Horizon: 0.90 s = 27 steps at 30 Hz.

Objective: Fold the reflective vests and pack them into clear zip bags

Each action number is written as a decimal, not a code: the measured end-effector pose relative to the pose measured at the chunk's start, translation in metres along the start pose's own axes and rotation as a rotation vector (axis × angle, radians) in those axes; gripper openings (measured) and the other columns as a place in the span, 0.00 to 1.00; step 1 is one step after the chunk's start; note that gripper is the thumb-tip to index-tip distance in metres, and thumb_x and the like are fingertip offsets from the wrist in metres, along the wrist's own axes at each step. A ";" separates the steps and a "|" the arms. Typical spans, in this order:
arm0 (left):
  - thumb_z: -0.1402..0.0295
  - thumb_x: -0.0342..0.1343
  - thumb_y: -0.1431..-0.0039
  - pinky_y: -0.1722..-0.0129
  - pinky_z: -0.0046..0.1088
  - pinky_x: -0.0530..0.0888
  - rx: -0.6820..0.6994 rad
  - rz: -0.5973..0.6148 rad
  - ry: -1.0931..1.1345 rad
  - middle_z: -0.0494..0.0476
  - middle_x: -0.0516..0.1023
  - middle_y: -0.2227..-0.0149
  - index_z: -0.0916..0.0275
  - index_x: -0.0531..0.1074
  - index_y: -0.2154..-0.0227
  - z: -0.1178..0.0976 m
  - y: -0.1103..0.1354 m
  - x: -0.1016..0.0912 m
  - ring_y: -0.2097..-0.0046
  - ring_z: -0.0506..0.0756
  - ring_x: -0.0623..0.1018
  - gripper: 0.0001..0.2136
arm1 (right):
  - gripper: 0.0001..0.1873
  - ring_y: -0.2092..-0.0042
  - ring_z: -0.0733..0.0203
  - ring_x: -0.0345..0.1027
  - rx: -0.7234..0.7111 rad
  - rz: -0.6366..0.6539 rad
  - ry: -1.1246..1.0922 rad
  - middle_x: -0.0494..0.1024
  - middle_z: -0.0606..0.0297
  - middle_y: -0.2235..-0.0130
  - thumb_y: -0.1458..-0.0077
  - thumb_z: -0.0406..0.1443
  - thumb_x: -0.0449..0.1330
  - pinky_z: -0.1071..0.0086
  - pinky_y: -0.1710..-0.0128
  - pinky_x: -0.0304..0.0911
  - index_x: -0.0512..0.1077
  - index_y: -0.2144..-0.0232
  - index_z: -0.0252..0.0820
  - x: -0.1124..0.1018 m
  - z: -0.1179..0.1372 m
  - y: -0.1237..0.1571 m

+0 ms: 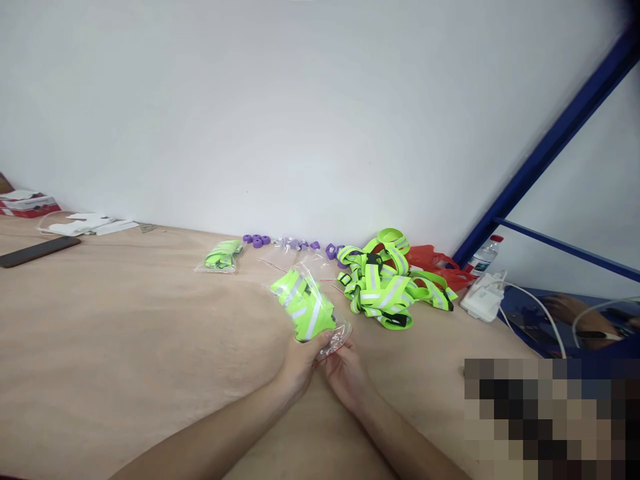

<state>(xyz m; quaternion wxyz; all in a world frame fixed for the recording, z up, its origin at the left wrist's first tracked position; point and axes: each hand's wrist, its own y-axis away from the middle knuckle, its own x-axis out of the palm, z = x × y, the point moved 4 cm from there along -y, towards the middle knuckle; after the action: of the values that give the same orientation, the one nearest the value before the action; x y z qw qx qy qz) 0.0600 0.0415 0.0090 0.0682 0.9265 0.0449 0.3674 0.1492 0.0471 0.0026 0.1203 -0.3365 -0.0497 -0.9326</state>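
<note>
A clear zip bag [341, 339] with a folded neon-green reflective strap [306, 308] inside is held up between both my hands. My left hand [300, 360] grips the bag's lower end, thumb against the plastic. Close beside it, my right hand [347, 373] pinches the red-edged mouth of the bag. Beyond them to the right lies a loose heap of neon-green reflective straps [385, 287] with black buckles. Another bagged strap [221, 255] rests to the left, near the wall. Flat empty clear bags [275, 257] lie behind the held bag, which partly hides them.
Several purple rolls [257, 240] sit along the wall. A red plastic bag [435, 263], a bottle [485, 255] and a white charger [483, 299] with a cable stand at the right by a blue frame [550, 140]. A dark phone [40, 251], white papers [93, 225] and a red-white box [30, 205] lie left.
</note>
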 end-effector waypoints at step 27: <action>0.54 0.75 0.61 0.55 0.34 0.75 0.191 -0.053 -0.293 0.61 0.83 0.61 0.66 0.79 0.64 -0.035 -0.019 -0.016 0.60 0.60 0.80 0.25 | 0.15 0.77 0.63 0.67 -0.265 -0.224 0.484 0.74 0.68 0.80 0.53 0.47 0.69 0.70 0.74 0.66 0.77 0.77 0.41 -0.023 0.034 -0.004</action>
<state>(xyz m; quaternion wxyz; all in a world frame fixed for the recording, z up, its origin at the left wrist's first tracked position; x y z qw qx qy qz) 0.0236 0.0615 0.0205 -0.0044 0.9708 0.0937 0.2208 0.1862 0.0617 0.0141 -0.0199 -0.1097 0.0659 -0.9916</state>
